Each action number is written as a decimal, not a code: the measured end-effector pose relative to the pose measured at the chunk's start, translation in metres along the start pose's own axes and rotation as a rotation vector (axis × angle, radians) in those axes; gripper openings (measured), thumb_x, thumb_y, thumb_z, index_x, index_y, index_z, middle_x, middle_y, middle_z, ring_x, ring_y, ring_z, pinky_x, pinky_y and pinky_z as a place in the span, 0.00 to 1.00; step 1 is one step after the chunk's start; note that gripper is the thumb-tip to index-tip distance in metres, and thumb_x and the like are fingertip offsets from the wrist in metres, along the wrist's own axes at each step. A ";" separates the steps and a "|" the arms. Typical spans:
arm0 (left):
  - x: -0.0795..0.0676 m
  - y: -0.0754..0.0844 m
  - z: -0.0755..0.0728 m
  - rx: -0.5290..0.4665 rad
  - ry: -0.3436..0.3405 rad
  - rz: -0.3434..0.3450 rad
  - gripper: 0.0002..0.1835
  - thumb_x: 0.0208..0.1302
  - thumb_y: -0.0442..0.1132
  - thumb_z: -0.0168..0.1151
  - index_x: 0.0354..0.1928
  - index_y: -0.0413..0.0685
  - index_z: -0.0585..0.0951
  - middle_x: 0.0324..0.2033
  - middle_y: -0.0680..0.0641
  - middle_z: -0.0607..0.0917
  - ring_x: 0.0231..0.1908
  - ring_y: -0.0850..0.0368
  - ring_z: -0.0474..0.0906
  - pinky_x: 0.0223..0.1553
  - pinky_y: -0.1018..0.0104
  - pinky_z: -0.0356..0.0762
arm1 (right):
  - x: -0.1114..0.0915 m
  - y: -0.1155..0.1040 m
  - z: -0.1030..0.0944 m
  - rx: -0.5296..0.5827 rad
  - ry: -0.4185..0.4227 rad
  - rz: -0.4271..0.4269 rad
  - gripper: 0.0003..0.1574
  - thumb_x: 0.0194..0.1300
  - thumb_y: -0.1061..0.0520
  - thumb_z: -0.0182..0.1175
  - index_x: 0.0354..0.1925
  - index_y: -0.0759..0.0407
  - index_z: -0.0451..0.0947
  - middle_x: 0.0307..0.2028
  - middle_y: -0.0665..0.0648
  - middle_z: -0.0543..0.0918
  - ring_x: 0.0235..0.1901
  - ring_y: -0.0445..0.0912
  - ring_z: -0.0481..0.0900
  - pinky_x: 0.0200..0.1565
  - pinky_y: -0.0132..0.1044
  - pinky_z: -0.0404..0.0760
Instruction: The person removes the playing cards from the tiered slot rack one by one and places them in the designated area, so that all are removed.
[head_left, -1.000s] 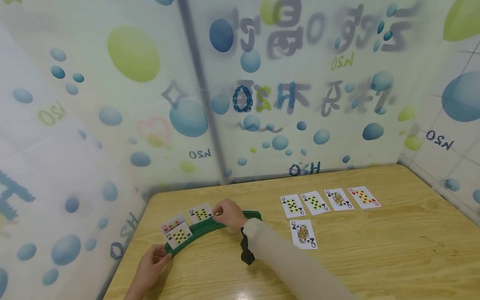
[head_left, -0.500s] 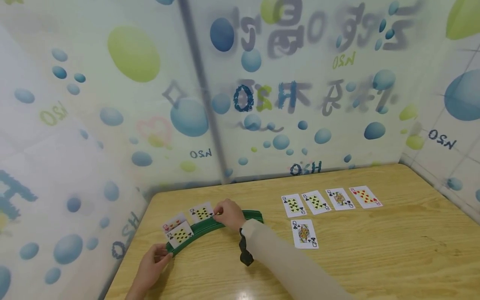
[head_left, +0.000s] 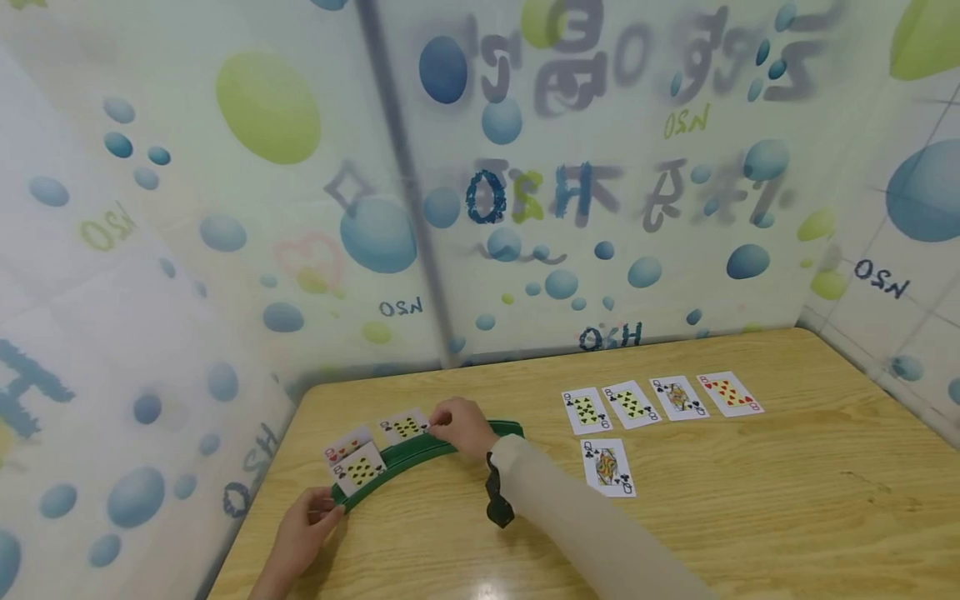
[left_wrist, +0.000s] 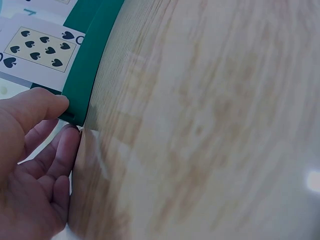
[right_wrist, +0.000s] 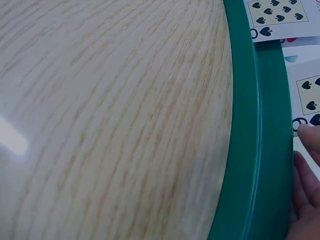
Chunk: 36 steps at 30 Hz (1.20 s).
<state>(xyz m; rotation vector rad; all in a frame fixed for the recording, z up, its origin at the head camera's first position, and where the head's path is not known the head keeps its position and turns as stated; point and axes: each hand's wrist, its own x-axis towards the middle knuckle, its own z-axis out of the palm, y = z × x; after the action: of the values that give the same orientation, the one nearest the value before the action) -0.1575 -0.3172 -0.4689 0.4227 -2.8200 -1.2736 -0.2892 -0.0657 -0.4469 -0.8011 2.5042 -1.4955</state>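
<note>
A curved green card holder (head_left: 416,452) stands on the table. My left hand (head_left: 303,529) pinches its left end, with the thumb on top in the left wrist view. Near that end, an eight of spades (head_left: 358,469) stands in the holder, partly covering a card with red hearts (head_left: 347,444) behind it. Farther along, my right hand (head_left: 463,427) pinches the right corner of another spade card (head_left: 405,426), which stands at the holder's back slot. In the right wrist view, the thumb (right_wrist: 311,140) presses on this card beside its corner number.
On the wooden table (head_left: 750,500) to the right lie several face-up cards. A row at the back ends in a red heart card (head_left: 730,393), and a queen of clubs (head_left: 607,467) lies nearer. Printed walls (head_left: 525,275) border the table's back and sides.
My right hand and wrist have shifted slightly to the right, and the spade card it pinches sits a touch lower. The left hand and the holder have stayed in place.
</note>
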 end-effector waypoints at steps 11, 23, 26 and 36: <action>0.001 0.003 0.001 0.001 -0.005 0.011 0.18 0.61 0.34 0.57 0.48 0.28 0.69 0.38 0.38 0.78 0.39 0.47 0.74 0.38 0.58 0.73 | -0.007 0.010 -0.018 -0.022 0.045 -0.052 0.03 0.61 0.60 0.59 0.31 0.58 0.80 0.30 0.48 0.79 0.30 0.39 0.74 0.35 0.31 0.74; 0.001 0.001 0.001 0.013 -0.001 -0.001 0.19 0.61 0.35 0.57 0.49 0.28 0.69 0.38 0.37 0.78 0.40 0.45 0.74 0.41 0.54 0.73 | -0.025 0.015 -0.056 -0.041 0.025 -0.051 0.03 0.62 0.60 0.58 0.32 0.58 0.79 0.29 0.48 0.78 0.30 0.39 0.74 0.35 0.32 0.74; 0.000 0.002 0.000 0.017 0.000 -0.007 0.19 0.61 0.35 0.57 0.49 0.28 0.69 0.38 0.37 0.78 0.40 0.44 0.74 0.41 0.54 0.73 | -0.031 0.015 -0.067 -0.032 0.008 -0.050 0.03 0.62 0.60 0.58 0.33 0.58 0.79 0.29 0.48 0.78 0.30 0.39 0.74 0.34 0.33 0.74; 0.001 0.001 0.001 0.025 -0.006 -0.008 0.19 0.61 0.35 0.57 0.49 0.27 0.69 0.38 0.37 0.78 0.40 0.44 0.74 0.41 0.54 0.73 | -0.051 0.020 -0.111 -0.080 -0.032 -0.035 0.04 0.62 0.59 0.58 0.34 0.58 0.79 0.30 0.50 0.80 0.30 0.40 0.76 0.35 0.35 0.75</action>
<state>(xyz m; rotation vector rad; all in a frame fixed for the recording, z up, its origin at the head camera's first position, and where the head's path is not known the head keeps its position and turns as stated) -0.1585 -0.3162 -0.4689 0.4316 -2.8446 -1.2445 -0.2933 0.0541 -0.4157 -0.8786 2.5539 -1.3897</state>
